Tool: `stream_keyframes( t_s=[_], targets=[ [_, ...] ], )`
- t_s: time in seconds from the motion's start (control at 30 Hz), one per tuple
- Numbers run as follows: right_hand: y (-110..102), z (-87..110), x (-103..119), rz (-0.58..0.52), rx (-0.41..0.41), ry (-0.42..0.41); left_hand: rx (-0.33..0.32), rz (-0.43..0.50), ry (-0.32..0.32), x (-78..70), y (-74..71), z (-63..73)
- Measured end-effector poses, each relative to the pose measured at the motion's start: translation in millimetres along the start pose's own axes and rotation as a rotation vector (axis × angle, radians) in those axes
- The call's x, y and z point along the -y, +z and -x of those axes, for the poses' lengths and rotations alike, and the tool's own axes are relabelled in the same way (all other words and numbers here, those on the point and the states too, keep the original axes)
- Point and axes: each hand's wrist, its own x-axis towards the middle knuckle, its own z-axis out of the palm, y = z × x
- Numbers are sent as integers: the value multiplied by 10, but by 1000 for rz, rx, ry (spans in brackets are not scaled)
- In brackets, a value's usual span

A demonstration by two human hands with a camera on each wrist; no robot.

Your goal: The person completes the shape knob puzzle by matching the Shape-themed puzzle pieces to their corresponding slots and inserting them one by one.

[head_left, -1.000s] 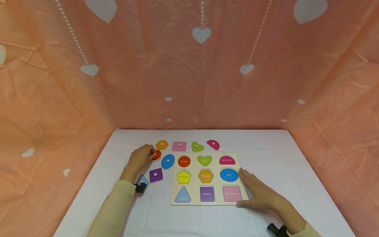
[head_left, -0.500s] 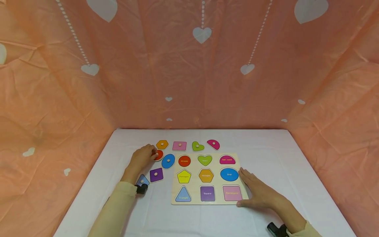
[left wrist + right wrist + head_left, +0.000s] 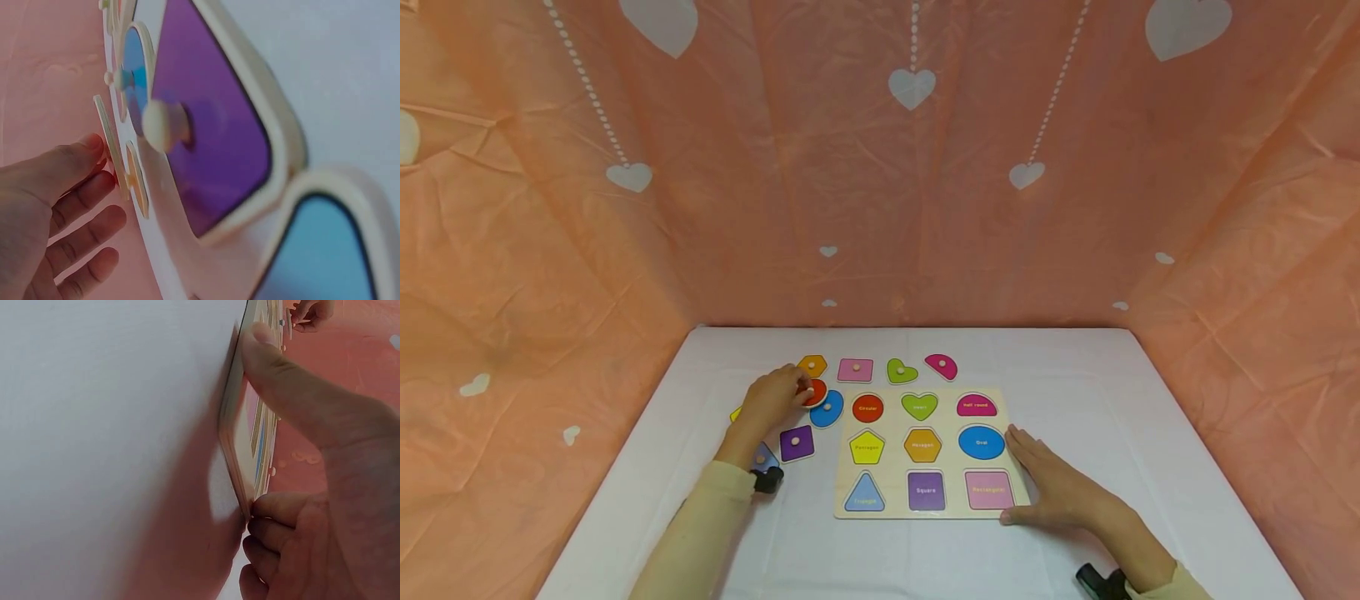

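Observation:
My left hand (image 3: pixel 769 402) pinches the knob of a red circle puzzle piece (image 3: pixel 817 393), which overlaps the blue oval piece (image 3: pixel 827 410) in the head view. The left wrist view shows the red circle piece (image 3: pixel 111 147) edge-on and raised off the table, between thumb and forefinger, the other fingers loosely bent. My right hand (image 3: pixel 1063 493) lies at the near right corner of the wooden puzzle board (image 3: pixel 891 492), its fingers stretched along the right edge. In the right wrist view its thumb (image 3: pixel 269 359) presses the board's edge.
Behind the board lie an orange hexagon (image 3: pixel 812 365), a pink rectangle (image 3: pixel 855 370), a green heart (image 3: pixel 901 371) and a magenta half round (image 3: pixel 942 367). Left of it are a purple square (image 3: pixel 797 443), a blue triangle (image 3: pixel 765 457) and a yellow piece (image 3: pixel 734 414), partly hidden by my left arm.
My left hand has moved rightward with the red circle piece, now over the blue oval's edge. The yellow piece has come into view behind the wrist. My right hand and the board have stayed put.

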Motion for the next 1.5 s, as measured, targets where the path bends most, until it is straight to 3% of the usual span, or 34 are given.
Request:
stream_keyframes(
  t_s=[0.2, 0.57, 1.23, 1.5],
  targets=[
    [1, 2, -12, 4, -4, -8, 32, 25, -9, -131, -19, -31],
    [0, 2, -7, -10, 5, 0, 20, 5, 67, -294, 35, -80],
    [0, -5, 22, -2, 4, 6, 31, -24, 138, -570, 179, -212],
    [-9, 2, 34, -9, 7, 13, 70, -2, 121, -653, 233, -242]
  ],
)
